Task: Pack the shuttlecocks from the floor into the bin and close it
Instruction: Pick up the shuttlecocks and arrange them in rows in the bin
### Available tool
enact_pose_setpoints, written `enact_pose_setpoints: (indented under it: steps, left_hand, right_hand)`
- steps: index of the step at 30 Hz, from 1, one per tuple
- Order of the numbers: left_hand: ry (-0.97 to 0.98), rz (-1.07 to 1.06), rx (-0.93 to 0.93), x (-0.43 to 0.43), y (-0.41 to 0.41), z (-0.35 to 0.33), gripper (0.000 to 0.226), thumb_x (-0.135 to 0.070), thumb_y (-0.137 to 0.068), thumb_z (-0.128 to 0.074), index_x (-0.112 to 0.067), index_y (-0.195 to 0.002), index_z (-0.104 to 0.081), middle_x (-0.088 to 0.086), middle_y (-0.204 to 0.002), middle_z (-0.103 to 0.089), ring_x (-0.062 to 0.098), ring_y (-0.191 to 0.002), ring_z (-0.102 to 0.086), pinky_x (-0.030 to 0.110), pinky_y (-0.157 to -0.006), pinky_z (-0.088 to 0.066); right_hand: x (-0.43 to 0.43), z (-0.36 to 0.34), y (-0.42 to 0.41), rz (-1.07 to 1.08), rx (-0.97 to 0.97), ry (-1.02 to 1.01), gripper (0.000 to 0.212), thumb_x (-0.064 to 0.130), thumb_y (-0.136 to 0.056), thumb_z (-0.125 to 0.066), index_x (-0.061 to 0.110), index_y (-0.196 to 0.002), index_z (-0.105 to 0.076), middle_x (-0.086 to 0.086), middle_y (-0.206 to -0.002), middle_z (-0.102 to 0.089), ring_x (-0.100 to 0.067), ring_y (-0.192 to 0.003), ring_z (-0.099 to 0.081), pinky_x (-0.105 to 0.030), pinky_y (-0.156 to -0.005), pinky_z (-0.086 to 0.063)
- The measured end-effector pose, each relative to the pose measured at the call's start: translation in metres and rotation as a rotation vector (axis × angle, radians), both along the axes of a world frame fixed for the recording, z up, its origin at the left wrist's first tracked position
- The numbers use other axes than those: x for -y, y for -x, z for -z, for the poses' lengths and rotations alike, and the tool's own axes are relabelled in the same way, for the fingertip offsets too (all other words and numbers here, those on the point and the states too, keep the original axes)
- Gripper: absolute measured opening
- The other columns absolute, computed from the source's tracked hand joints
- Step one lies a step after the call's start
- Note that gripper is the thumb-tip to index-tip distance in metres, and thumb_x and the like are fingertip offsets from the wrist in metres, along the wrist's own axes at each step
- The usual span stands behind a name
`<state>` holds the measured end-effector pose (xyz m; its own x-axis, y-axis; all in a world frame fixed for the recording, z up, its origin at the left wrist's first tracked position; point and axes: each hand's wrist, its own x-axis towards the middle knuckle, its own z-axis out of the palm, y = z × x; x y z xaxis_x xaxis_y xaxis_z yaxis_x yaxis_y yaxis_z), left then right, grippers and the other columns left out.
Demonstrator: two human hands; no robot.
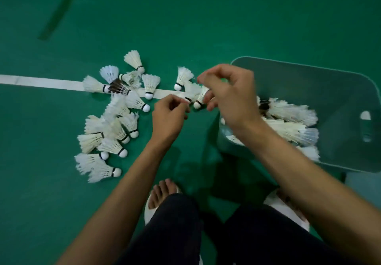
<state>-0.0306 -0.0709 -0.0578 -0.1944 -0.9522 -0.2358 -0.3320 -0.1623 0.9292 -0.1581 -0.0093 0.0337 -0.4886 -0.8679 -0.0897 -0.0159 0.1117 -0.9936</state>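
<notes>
Several white shuttlecocks point(115, 118) lie scattered on the green floor at the left, across a white court line. A grey-green plastic bin point(340, 108) stands at the right with several shuttlecocks point(288, 120) stacked inside. My right hand point(231, 95) is above the bin's left rim and holds a shuttlecock point(201, 98) with its cork pointing down-left. My left hand point(169, 114) is just left of it, its curled fingertips pinching a second shuttlecock point(190, 93), partly hidden. One more shuttlecock point(182, 78) lies just beyond the hands.
The white court line point(41, 82) runs from the left edge under the pile. My feet in white sandals point(152, 209) and dark trousers point(185, 233) fill the bottom centre. A darker green stripe point(59, 9) crosses the floor at the upper left. No lid is seen.
</notes>
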Motion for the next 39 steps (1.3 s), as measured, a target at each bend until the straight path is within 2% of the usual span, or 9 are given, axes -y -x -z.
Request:
enact_pose_setpoints:
  steps: [3,5,10,14,20,25,29,35,39]
  left_hand:
    - [-0.067,0.127,0.305,0.016,-0.033,0.034,0.012,-0.032,-0.072,-0.063,-0.022,-0.069,-0.058,-0.004,-0.064,-0.06,0.016,-0.062,-0.055,0.027,-0.057,-0.037]
    - [-0.067,0.149,0.463,0.026,-0.042,0.052,0.015,-0.03,-0.08,-0.07,-0.017,-0.085,-0.065,0.001,-0.082,-0.069,0.021,-0.082,-0.065,0.029,-0.065,-0.043]
    - [0.144,0.221,0.562,0.06,-0.023,0.075,0.053,-0.042,-0.084,-0.078,-0.009,-0.119,-0.057,0.014,-0.125,-0.055,0.03,-0.114,-0.054,0.04,-0.095,-0.047]
    - [0.349,0.32,0.63,0.093,0.007,0.081,0.058,-0.047,-0.081,-0.077,-0.016,-0.125,-0.053,0.016,-0.142,-0.039,0.038,-0.135,-0.036,0.048,-0.108,-0.039]
    - [0.251,0.454,0.665,0.135,0.035,0.09,0.058,-0.044,-0.071,-0.087,-0.026,-0.122,-0.065,0.019,-0.16,-0.027,0.038,-0.15,-0.018,0.054,-0.116,-0.032]
    - [0.227,0.46,0.657,0.149,0.04,0.096,0.046,-0.046,-0.069,-0.087,-0.021,-0.106,-0.075,0.012,-0.137,-0.052,0.034,-0.131,-0.04,0.049,-0.104,-0.044]
    - [0.17,0.294,0.494,0.133,0.029,0.101,0.046,-0.037,-0.063,-0.071,-0.015,-0.102,-0.08,0.008,-0.106,-0.072,0.025,-0.102,-0.065,0.041,-0.086,-0.059]
    - [0.14,0.146,0.36,0.085,-0.012,0.096,0.034,-0.049,-0.071,-0.078,-0.029,-0.064,-0.051,0.002,-0.076,-0.053,0.032,-0.076,-0.062,0.017,-0.062,-0.042]
    - [0.103,0.027,0.075,0.076,-0.031,0.041,0.025,-0.021,-0.07,-0.083,-0.009,-0.08,-0.063,0.003,-0.074,-0.058,0.017,-0.066,-0.055,0.027,-0.066,-0.045]
  right_hand:
    - [0.02,0.048,-0.05,-0.022,-0.056,-0.13,0.01,0.023,-0.078,-0.067,0.023,-0.068,-0.07,0.003,-0.071,-0.072,-0.027,-0.064,-0.071,-0.049,-0.062,-0.061]
    - [0.029,0.088,-0.065,0.049,-0.026,-0.262,0.008,0.027,-0.072,-0.061,0.025,-0.068,-0.068,0.003,-0.073,-0.072,-0.027,-0.071,-0.073,-0.053,-0.072,-0.061]
    - [0.035,0.148,-0.065,0.047,-0.367,-0.453,0.027,0.006,-0.082,-0.063,0.014,-0.108,-0.067,-0.012,-0.139,-0.046,-0.029,-0.129,-0.052,-0.035,-0.115,-0.038]
    - [0.039,0.168,-0.055,0.128,-0.541,-0.353,0.035,-0.003,-0.08,-0.059,0.008,-0.113,-0.065,-0.017,-0.161,-0.026,-0.032,-0.15,-0.027,-0.032,-0.122,-0.023]
    - [0.061,0.174,-0.053,0.13,-0.693,-0.373,0.042,-0.005,-0.078,-0.057,0.007,-0.118,-0.063,-0.016,-0.169,-0.013,-0.033,-0.157,-0.012,-0.047,-0.126,-0.02]
    - [0.078,0.183,-0.042,0.155,-0.761,-0.535,0.033,-0.003,-0.076,-0.06,0.003,-0.108,-0.059,-0.026,-0.167,-0.01,-0.045,-0.154,-0.01,-0.055,-0.126,-0.015]
    - [0.083,0.182,-0.043,0.185,-0.8,-0.616,0.031,0.008,-0.076,-0.067,0.003,-0.106,-0.06,-0.026,-0.138,-0.044,-0.046,-0.128,-0.042,-0.051,-0.11,-0.037]
    - [0.07,0.158,-0.066,0.077,-0.847,-0.488,0.019,0.011,-0.087,-0.062,0.014,-0.105,-0.068,-0.009,-0.109,-0.059,-0.032,-0.108,-0.053,-0.044,-0.089,-0.04]
    - [0.06,0.084,-0.06,-0.09,-0.845,-0.263,0.026,-0.001,-0.081,-0.065,0.016,-0.099,-0.071,-0.008,-0.1,-0.068,-0.03,-0.095,-0.062,-0.039,-0.08,-0.051]
